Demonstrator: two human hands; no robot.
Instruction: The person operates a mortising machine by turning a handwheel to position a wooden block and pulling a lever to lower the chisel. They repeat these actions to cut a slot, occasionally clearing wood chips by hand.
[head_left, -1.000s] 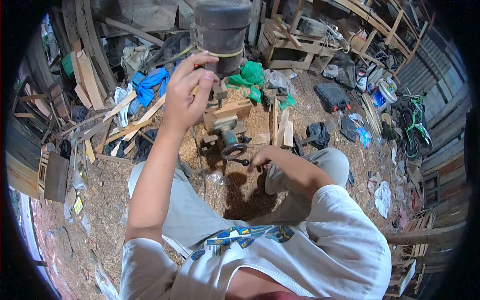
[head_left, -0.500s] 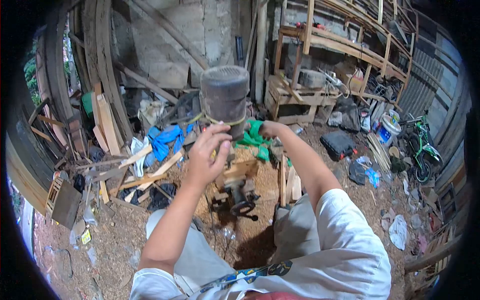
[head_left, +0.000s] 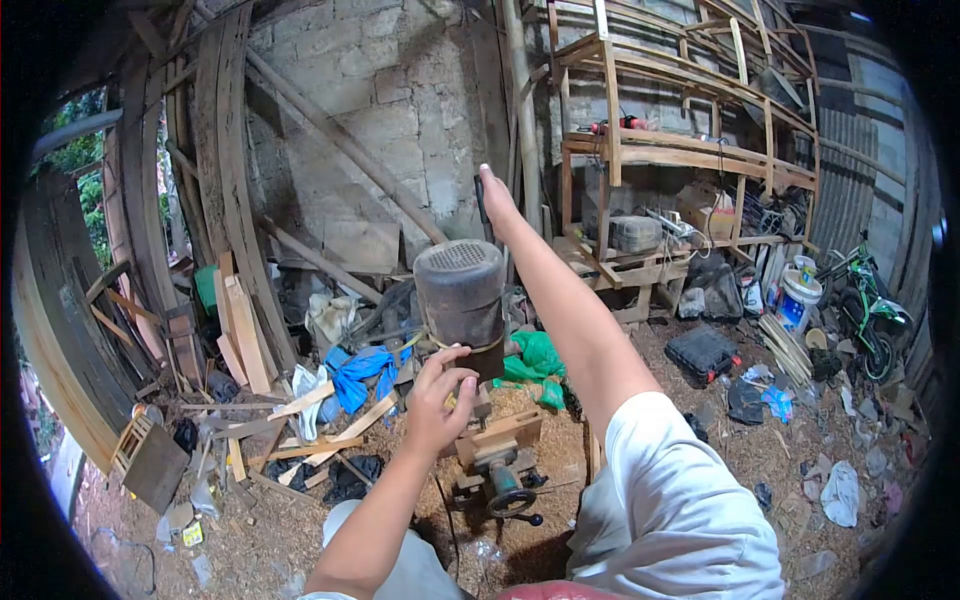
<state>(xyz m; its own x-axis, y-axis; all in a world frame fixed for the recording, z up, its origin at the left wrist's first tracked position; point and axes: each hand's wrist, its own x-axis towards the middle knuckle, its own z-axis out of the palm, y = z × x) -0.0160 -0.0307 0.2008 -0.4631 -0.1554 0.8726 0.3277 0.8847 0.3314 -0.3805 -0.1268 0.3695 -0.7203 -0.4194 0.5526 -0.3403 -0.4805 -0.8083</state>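
In front of me stands a machine with a dark, dusty cylindrical motor housing (head_left: 460, 295), vented on top, with a yellowish cord tied round its lower part. Below it, a wood block (head_left: 507, 435) sits in a vise with a black handwheel (head_left: 511, 502). My left hand (head_left: 440, 405) is raised at the left of the machine head, fingers bent and apart, fingertips overlapping its lower edge. With the arm stretched forward, my right hand (head_left: 497, 205) is closed round an upright black lever handle (head_left: 482, 210) behind the motor, thumb up; its fingers are mostly hidden.
Wood shavings and litter cover the floor (head_left: 640, 480). Scrap boards (head_left: 320, 430), a blue cloth (head_left: 360, 375) and green plastic (head_left: 535, 358) lie around the machine. Further right are a black case (head_left: 703, 352), a white bucket (head_left: 798, 300), a green small bike (head_left: 868, 310) and wooden shelving (head_left: 690, 155).
My right hand has moved from beside the machine, near the green plastic, up and forward to the lever handle. My left hand stays by the machine head. The view has tilted up.
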